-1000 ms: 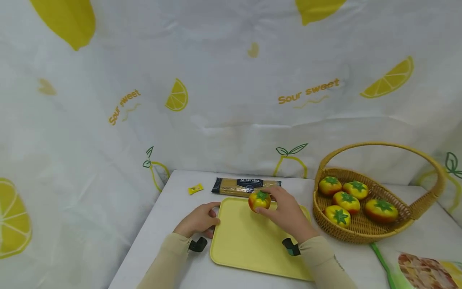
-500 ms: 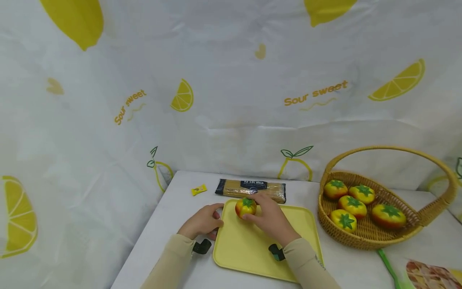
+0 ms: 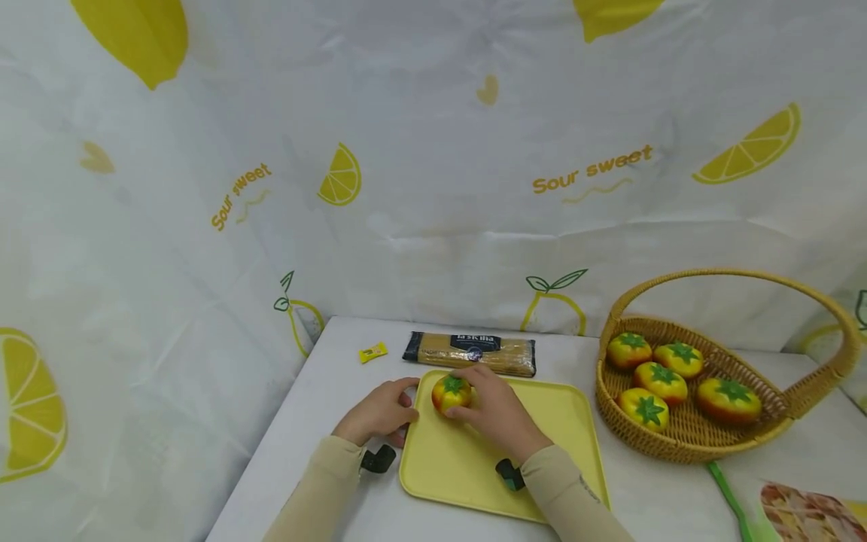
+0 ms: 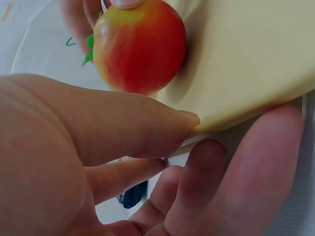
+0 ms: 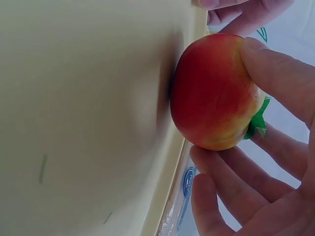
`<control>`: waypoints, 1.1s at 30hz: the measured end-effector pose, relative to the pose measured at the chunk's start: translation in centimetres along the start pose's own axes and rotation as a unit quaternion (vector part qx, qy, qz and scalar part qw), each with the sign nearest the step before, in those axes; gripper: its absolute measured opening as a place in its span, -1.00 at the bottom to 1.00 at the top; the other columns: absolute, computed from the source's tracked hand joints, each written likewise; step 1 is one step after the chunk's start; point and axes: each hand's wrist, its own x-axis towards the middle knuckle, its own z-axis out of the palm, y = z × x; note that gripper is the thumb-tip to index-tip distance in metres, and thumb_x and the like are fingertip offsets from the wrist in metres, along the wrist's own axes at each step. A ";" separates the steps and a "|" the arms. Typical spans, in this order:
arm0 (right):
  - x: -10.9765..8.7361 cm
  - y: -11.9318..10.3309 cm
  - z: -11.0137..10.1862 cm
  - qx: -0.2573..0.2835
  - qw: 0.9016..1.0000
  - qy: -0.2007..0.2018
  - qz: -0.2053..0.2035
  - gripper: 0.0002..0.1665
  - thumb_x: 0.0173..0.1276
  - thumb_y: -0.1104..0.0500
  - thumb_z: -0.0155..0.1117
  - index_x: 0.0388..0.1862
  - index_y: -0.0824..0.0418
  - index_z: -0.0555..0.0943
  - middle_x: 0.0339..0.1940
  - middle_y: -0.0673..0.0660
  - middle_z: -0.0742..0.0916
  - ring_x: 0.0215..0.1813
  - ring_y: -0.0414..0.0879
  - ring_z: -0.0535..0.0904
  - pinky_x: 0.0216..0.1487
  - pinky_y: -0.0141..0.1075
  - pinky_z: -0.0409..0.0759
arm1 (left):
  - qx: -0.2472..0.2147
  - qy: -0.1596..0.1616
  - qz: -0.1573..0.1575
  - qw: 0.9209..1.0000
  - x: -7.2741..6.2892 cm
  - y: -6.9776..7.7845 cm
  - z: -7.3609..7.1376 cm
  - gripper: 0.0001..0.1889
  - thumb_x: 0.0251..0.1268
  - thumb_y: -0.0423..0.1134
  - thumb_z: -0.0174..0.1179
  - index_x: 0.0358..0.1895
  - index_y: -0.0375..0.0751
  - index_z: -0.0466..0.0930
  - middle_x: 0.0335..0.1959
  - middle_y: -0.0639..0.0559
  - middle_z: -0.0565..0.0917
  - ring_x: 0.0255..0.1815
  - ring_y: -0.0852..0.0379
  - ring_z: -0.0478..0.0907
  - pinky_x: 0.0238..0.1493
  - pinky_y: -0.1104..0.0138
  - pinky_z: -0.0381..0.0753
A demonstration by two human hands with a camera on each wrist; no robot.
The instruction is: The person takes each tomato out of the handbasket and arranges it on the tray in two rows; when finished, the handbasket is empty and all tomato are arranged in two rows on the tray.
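Observation:
My right hand (image 3: pixel 494 410) holds a red and yellow tomato (image 3: pixel 451 396) with a green star-shaped top, thumb on one side and fingers on the other. In the right wrist view the tomato (image 5: pixel 216 93) is very close to the surface of the yellow tray (image 5: pixel 83 98); whether they touch I cannot tell. It is over the far left corner of the tray (image 3: pixel 460 467). My left hand (image 3: pixel 379 412) pinches the tray's left edge. In the left wrist view its thumb (image 4: pixel 147 123) lies at the rim, with fingers below the edge.
Right of the tray stands a wicker basket (image 3: pixel 684 450) with several similar tomatoes (image 3: pixel 660 384). Behind the tray lie a spaghetti packet (image 3: pixel 467 354) and a small yellow packet (image 3: pixel 372 352). A green-handled utensil (image 3: pixel 728 497) and a picture-printed item (image 3: pixel 806 512) are at front right.
The right hand has moved left with the tomato and brought it lower, to the tray's far left corner. The left hand has stayed at the tray's left edge.

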 end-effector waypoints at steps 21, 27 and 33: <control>-0.1 0.1 0.0 0.000 1.000 -0.004 0.006 -0.24 0.31 -0.06 0.65 0.45 0.03 0.62 0.39 0.06 0.67 0.36 0.07 0.64 0.47 0.10 0.64 | -0.003 0.005 -0.009 1.000 0.3 0.2 0.1 -0.28 0.44 -0.33 0.32 0.63 -0.08 0.36 -0.05 -0.13 0.56 -0.48 0.07 0.67 -0.47 0.25 0.81; -0.4 -0.1 -0.6 -0.003 1.000 -0.004 0.010 -0.16 0.29 -0.08 0.67 0.50 0.04 0.57 0.44 0.08 0.64 0.43 0.11 0.61 0.49 0.15 0.61 | -0.009 0.003 -0.008 1.000 0.4 0.5 0.1 -0.27 0.42 -0.33 0.32 0.64 -0.08 0.36 -0.03 -0.13 0.57 -0.47 0.06 0.68 -0.46 0.24 0.82; -1.4 -0.8 -2.9 0.007 1.000 0.005 0.013 -0.13 0.33 -0.16 0.61 0.56 0.01 0.53 0.54 0.11 0.59 0.48 0.16 0.58 0.44 0.18 0.63 | -0.006 0.005 -0.010 1.000 0.3 0.0 -0.1 -0.28 0.41 -0.34 0.33 0.62 -0.07 0.37 -0.07 -0.12 0.56 -0.38 0.06 0.67 -0.46 0.24 0.82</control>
